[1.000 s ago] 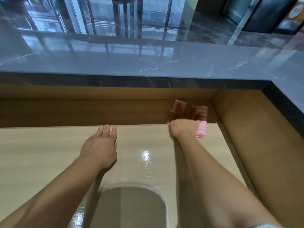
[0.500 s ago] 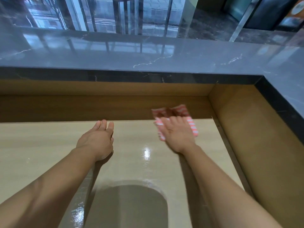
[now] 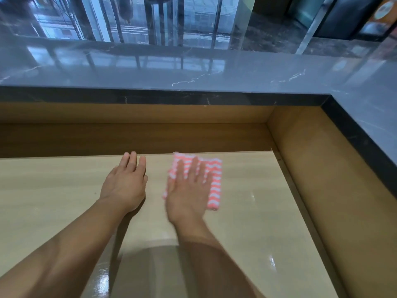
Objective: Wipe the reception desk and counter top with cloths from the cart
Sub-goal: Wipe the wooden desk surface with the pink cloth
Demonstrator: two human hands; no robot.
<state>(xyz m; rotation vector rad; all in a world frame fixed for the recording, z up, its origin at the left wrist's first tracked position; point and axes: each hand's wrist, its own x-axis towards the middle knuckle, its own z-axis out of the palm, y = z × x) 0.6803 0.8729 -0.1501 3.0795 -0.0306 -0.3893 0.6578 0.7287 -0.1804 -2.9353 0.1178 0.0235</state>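
A folded pink-and-white zigzag cloth [image 3: 215,186] lies flat on the pale wood-grain reception desk [image 3: 247,222], near its back edge. My right hand [image 3: 189,191] presses down on the cloth with straight, spread fingers and covers its left part. Just left of it, my left hand [image 3: 125,183] rests palm down on the bare desk with straight fingers and holds nothing. Behind and above the desk runs the dark grey marble counter top [image 3: 193,69], which turns toward me along the right side.
Brown wooden panels [image 3: 322,173] wall the desk in at the back and right, under the counter's black edge. Glossy wet-looking patches [image 3: 271,261] shine on the desk near me. Beyond the counter are a reflective marble floor and glass panels.
My right hand came down off the brown back panel with the cloth, moved left toward me, and now presses it flat on the desk. My left hand stayed about where it was.
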